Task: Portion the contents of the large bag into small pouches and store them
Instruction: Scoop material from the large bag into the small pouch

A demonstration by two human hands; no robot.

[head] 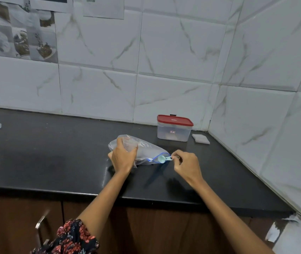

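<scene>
Left hand [123, 156] sits centre frame, fingers curled over the fat closed end of the large zip bag [142, 150], pinning it to the black countertop [54, 153]. Right hand [187, 165], just right of centre, pinches the handle of a small pale-green scoop [163, 159] between thumb and fingertips; other fingers loosely curled. The scoop bowl is right at the bag's blue zip mouth [159, 156], apparently just inside it, though we can't tell how deep.

Key relation: the bag lies on its side, long axis running upper left to lower right, mouth pointing toward the right hand. So the right hand is nearer the opening, the left nearer the bulk. We judge the scoop should travel along that axis, in or out, while the left keeps the bag from sliding. Contents look pale and blurred through the plastic; we can't name them.

Further out, upper right of the bag: a clear storage container with a red lid [174, 128], lid on. Just right of it, a flat stack of small pouches [201, 138], apart from both hands. We see none filled yet, so portioning looks barely begun.
</scene>
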